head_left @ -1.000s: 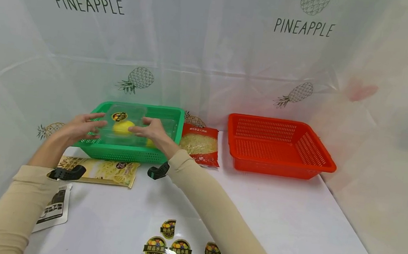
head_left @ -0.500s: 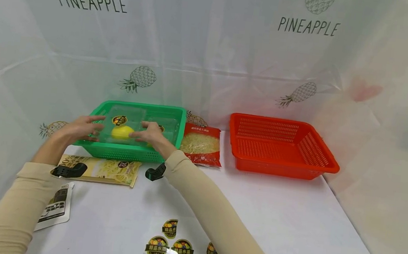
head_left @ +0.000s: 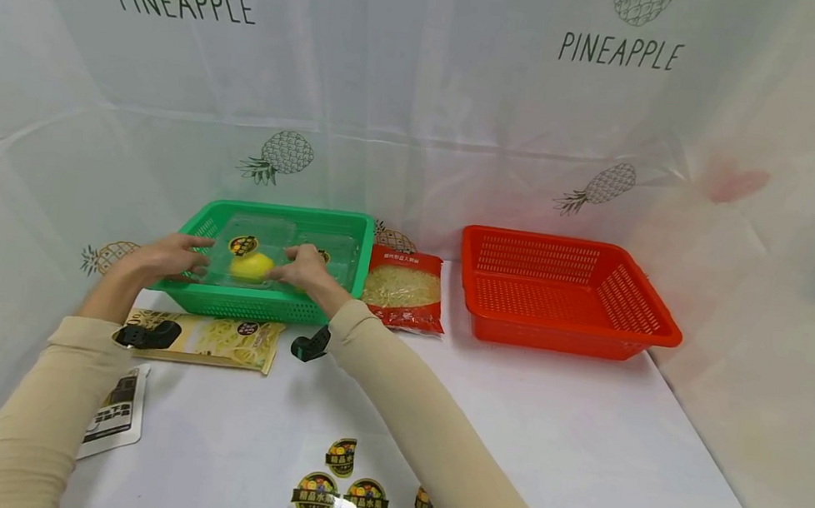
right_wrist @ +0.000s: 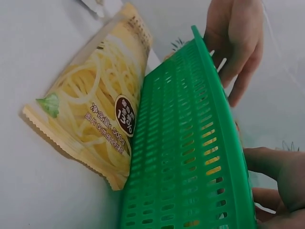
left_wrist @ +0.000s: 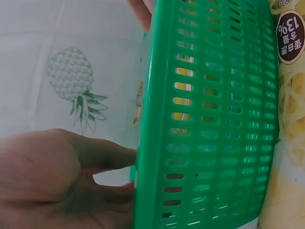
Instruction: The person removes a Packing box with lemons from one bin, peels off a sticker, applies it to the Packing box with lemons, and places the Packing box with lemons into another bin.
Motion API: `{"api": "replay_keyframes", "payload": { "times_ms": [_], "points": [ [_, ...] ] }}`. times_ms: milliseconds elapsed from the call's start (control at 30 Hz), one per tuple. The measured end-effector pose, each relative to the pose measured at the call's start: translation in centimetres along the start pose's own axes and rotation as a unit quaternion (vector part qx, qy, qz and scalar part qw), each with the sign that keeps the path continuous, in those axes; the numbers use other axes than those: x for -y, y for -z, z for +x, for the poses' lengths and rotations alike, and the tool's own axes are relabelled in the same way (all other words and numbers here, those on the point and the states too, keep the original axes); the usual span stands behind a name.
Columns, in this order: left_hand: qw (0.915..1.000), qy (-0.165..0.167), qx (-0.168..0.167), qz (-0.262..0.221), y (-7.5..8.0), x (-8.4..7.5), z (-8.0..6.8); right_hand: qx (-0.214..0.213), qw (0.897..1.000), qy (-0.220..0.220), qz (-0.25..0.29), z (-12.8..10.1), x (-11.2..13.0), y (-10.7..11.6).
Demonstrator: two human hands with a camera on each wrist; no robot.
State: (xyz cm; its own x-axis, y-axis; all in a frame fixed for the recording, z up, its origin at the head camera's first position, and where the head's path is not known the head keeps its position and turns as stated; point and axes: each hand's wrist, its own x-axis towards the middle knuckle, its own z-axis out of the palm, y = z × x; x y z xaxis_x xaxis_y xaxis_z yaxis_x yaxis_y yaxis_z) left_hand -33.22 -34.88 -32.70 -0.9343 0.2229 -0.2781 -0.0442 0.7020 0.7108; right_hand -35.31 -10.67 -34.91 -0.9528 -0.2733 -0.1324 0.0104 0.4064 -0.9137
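Note:
A clear plastic box [head_left: 257, 228] with a round sticker and a yellow lemon [head_left: 251, 267] inside sits in the green basket [head_left: 221, 304]. At its left side is my left hand [head_left: 169, 256], fingers extended towards the box. My right hand [head_left: 309, 270] is at the box's right side, with thumb and fingers spread. Another clear box [head_left: 340, 250] with a sticker lies beside it, partly behind my right hand. In the left wrist view the basket wall hides the fingertips of my left hand [left_wrist: 52, 176]. In the right wrist view my right hand [right_wrist: 281, 183] reaches past the rim.
A yellow noodle packet [head_left: 216, 341] lies before the basket, and a red pasta bag [head_left: 403, 291] on its right. Further right stands a red basket [head_left: 556, 338]. A black-and-white pouch [head_left: 113, 417] and a sticker sheet [head_left: 342, 498] lie nearer on the table.
The box with the lemon has gone lower into the green basket and shifted slightly right. My left hand has moved a little right, and my right thumb has drawn slightly right.

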Motion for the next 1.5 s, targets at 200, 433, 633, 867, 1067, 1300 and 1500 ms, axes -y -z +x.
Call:
{"api": "replay_keyframes", "payload": {
  "times_ms": [200, 433, 633, 867, 1067, 1300, 1500],
  "points": [
    [0.9997, 0.004, -0.007, 0.021, -0.2, 0.2, 0.3, -0.002, 1.0, 0.003, -0.008, -0.3, 0.0, -0.1],
    [0.9991, 0.012, -0.002, 0.041, -0.2, 0.2, 0.5, 0.017, 0.999, 0.03, -0.019, -0.5, -0.3, 0.0],
    [0.9984, 0.01, -0.011, 0.055, -0.2, 0.4, 0.9, 0.017, 0.999, 0.037, -0.01, -0.4, -0.4, -0.1],
    [0.997, 0.001, -0.034, 0.07, -0.4, -0.6, 0.7, 0.04, 0.998, 0.037, 0.022, -0.4, -0.3, 0.6],
    [0.9914, -0.034, -0.071, 0.104, -1.2, -2.0, 0.4, 0.1, 0.992, 0.071, 0.038, -1.3, -0.3, 2.9],
    [0.9785, -0.088, -0.107, 0.153, -2.9, -4.6, -0.1, 0.114, 0.989, 0.094, -0.003, -2.4, -0.8, 6.6],
    [0.9661, -0.162, -0.143, 0.142, -5.3, -6.5, -0.7, 0.088, 0.986, 0.131, -0.046, -4.2, -2.4, 9.8]
  ]
}}
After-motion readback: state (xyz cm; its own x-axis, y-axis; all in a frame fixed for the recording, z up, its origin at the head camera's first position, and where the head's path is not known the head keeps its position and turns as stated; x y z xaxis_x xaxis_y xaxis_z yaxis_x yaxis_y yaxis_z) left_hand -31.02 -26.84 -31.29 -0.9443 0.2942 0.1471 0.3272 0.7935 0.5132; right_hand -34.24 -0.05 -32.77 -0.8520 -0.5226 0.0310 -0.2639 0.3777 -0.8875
